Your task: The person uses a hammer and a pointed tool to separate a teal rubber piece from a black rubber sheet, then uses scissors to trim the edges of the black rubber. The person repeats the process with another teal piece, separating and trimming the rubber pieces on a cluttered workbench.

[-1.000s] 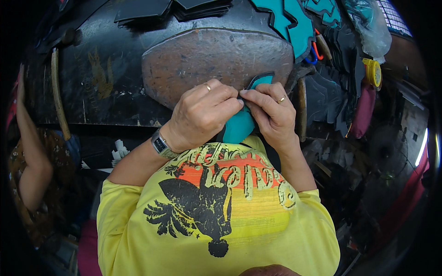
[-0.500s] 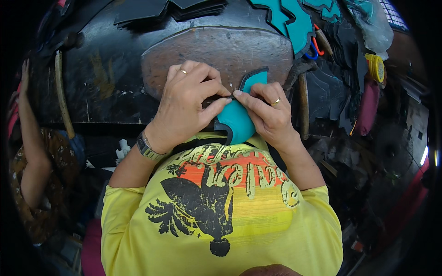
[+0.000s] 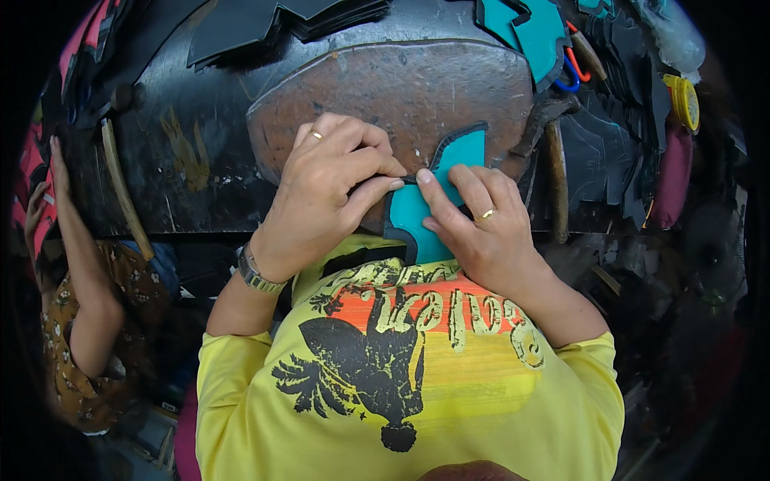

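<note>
Teal piece (image 3: 417, 212) is being pinched at its left edge | left hand (image 3: 325, 196) and right hand (image 3: 481, 228) clamped together | long axis running away over the counter (image 3: 200, 160)

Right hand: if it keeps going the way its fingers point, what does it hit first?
The right hand points up-left along the teal cut piece; the left hand fingertips, pinching that piece's edge, come first, practically touching already.

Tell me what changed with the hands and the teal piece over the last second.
The teal piece sits lower and more exposed on the brown slab than a second ago, when the hands mostly covered it. The left hand shifted left, its fingertips now pinching the piece's dark edge. The right hand flattened onto the piece. Both kept hold; slab, stacked pieces and hammer stayed put.
</note>
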`<state>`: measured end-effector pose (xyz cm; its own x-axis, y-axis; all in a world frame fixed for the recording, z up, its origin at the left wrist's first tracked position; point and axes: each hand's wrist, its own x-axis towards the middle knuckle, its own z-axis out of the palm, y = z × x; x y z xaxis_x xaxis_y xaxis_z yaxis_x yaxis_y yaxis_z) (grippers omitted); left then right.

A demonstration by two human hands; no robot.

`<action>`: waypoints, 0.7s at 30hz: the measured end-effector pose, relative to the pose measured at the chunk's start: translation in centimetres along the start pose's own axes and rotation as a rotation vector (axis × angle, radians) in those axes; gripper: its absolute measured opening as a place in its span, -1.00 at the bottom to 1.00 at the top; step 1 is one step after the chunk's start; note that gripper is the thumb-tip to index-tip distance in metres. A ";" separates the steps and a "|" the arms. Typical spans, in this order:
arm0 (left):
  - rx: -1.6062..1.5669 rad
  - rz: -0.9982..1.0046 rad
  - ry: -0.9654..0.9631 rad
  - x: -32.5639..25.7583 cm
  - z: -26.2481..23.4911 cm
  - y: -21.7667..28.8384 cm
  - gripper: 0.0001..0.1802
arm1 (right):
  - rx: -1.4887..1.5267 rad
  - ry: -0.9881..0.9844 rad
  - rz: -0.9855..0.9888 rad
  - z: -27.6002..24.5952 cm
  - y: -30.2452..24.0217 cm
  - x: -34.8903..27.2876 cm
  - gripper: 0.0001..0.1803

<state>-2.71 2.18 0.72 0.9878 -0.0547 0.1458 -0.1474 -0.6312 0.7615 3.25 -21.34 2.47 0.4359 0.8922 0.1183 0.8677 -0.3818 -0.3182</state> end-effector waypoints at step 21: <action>0.043 0.044 0.044 0.0 0.1 0.0 -0.82 | 0.038 0.040 -0.029 1.0 0.8 -0.7 -0.42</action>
<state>-2.68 2.08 0.69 0.9771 -0.0492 0.2070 -0.1871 -0.6617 0.7260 3.44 -22.02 1.17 0.4206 0.8921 0.1648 0.8706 -0.3459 -0.3499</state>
